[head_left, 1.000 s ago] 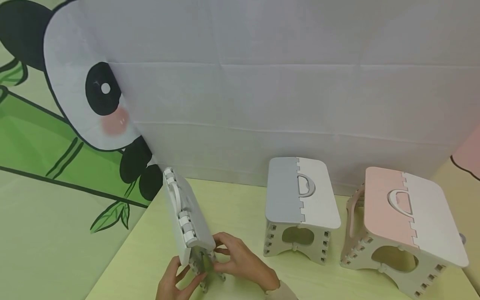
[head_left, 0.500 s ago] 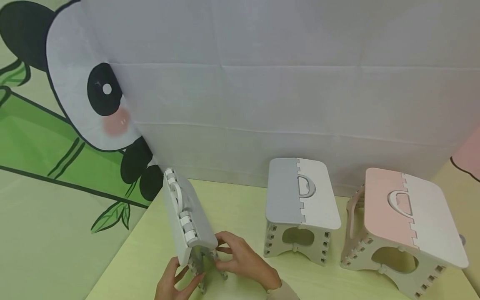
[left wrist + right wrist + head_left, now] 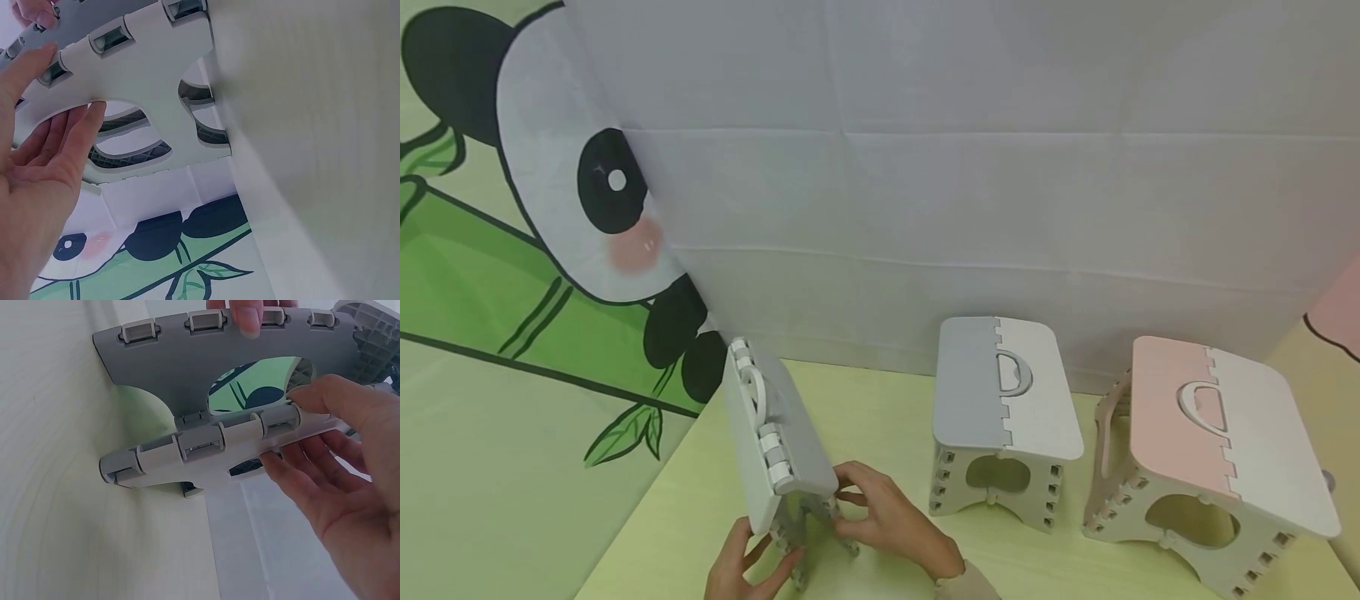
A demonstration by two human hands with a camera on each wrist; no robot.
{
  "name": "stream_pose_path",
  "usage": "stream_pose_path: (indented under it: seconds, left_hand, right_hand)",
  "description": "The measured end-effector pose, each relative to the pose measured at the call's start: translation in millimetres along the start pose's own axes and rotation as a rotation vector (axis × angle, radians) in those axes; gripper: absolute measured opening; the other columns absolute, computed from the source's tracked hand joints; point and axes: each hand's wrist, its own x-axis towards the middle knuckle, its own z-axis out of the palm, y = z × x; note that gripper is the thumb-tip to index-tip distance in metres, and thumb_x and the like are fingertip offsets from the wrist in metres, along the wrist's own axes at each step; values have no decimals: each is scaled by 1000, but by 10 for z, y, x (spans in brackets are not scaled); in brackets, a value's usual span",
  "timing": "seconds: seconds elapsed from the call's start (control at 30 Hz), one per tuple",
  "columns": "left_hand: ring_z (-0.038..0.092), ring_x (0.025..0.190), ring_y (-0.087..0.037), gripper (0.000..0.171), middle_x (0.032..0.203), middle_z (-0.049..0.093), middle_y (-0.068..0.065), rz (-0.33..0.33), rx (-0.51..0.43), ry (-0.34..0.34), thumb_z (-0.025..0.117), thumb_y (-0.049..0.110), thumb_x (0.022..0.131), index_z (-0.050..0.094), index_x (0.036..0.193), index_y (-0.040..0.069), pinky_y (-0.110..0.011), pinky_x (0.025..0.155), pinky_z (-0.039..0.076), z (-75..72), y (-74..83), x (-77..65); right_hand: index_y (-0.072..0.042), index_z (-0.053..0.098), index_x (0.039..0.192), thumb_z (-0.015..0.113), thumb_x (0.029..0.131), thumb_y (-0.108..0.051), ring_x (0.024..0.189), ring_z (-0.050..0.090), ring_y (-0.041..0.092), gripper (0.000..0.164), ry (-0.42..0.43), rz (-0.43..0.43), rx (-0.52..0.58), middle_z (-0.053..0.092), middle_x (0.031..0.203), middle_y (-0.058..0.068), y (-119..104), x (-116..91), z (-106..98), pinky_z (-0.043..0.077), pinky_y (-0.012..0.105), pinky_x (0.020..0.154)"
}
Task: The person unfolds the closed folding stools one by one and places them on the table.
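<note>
A half-folded grey-and-white folding stool (image 3: 786, 417) stands at the left of the table, its two seat halves tilted steeply together with the carry handle along the top ridge. My left hand (image 3: 741, 562) grips its left leg panel, fingers hooked through the oval cutout as the left wrist view shows. On the other side my right hand (image 3: 887, 521) pinches the right leg panel between thumb and fingers. In the right wrist view, the hinged leg edge (image 3: 203, 447) runs between that thumb and the fingers below. A V-shaped gap separates the two leg panels.
An unfolded blue-grey-and-white folding stool (image 3: 1041, 387) stands right of the hands. Farther right is a larger pink-and-white folding stool (image 3: 1172, 408), also unfolded. Behind the pale yellow table (image 3: 865, 400) hangs a white cloth (image 3: 925, 208), with a panda picture at left.
My hands have moved slightly apart, left hand to the left and right hand to the right. The stool's leg panels spread a little wider; the other two stools stay put.
</note>
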Motion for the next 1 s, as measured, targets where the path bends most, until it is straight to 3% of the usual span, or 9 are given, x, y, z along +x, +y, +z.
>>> stream_pose_path:
  seconds: [0.4,0.53,0.83,1.0]
  left_hand:
    - [40,124,-50,82,146,34,-14,-6,124,46,77,47,75,34,138,17,-53,86,50,-70,-38,24]
    - [38,127,-48,78,146,34,-14,37,107,48,78,38,77,34,138,15,-54,88,49,-74,-47,34]
    - [36,128,-49,81,147,33,-11,13,82,43,79,41,75,34,138,18,-53,87,50,-102,-56,14]
    - [30,132,-47,79,148,30,-8,21,7,27,79,31,77,32,139,20,-50,87,51,-111,-59,-1]
  right_hand:
    - [-15,47,127,63,86,5,115,52,14,48,5,1,0,51,123,-1,159,-20,-11,47,27,94]
    - [-15,47,127,63,87,4,115,52,13,47,11,-4,-8,51,123,-1,172,-22,-23,46,27,94]
    - [-11,48,127,63,87,4,116,53,17,45,22,-13,18,51,123,3,157,-19,-42,47,29,95]
    - [-6,48,125,62,86,10,114,54,23,44,25,-41,38,52,122,9,32,-3,-68,47,32,94]
